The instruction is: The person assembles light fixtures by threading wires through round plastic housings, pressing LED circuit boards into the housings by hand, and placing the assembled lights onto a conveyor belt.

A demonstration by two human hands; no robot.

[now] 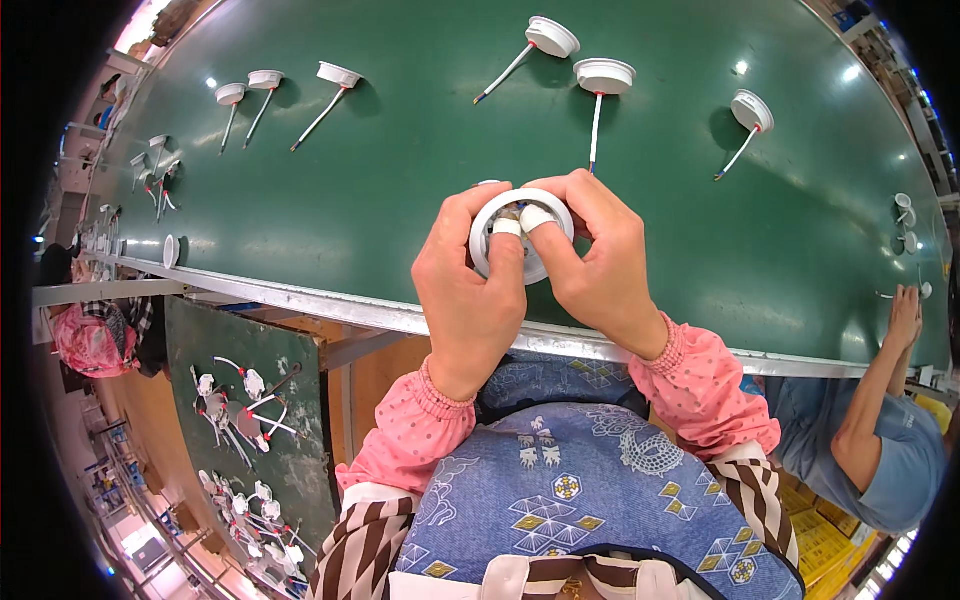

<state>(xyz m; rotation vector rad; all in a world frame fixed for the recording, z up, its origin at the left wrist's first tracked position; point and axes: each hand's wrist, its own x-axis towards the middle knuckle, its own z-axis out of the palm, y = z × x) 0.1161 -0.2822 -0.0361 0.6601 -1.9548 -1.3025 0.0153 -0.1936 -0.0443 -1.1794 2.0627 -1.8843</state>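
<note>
Pinching the round white lamp housing (521, 235) above the green belt's (400, 180) near edge, left hand (470, 290) and right hand (598, 262) both clamped on its rim — looks light, rigid plastic, best held by the rim.

We read this as a factory assembly line for small lamp fittings. Landmark: the long green conveyor belt (400, 170) with a metal edge rail (330, 305). On the belt, spaced at intervals, lie round white lamp housings (604, 75) with trailing wires. Beyond the belt's near rail, to its left, a small green side table (215, 340) holds a heap of white wired parts (240, 410). At the belt's right end a co-worker's arm (885, 380) rests on the rail. At the belt's far left, further workstations crowd together, blurred.
</note>
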